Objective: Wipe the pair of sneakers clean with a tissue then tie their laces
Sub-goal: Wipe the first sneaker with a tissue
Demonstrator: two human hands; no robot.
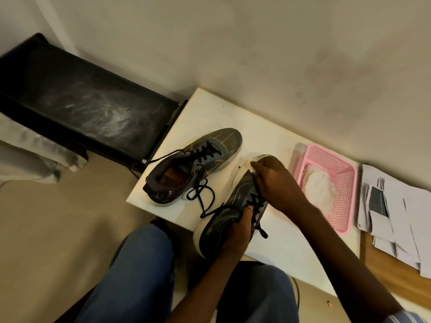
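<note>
Left hand (236,234) and right hand (274,183) on one of two sneakers (233,206).

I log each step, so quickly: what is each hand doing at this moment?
Left hand: grips the near sneaker at its heel end.
Right hand: presses a tissue on that sneaker's toe.

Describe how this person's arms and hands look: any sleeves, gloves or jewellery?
Both the left hand and the right hand are bare, with no gloves, rings or watch showing. The forearms are uncovered too. A striped sleeve edge shows at the right upper arm.
</note>
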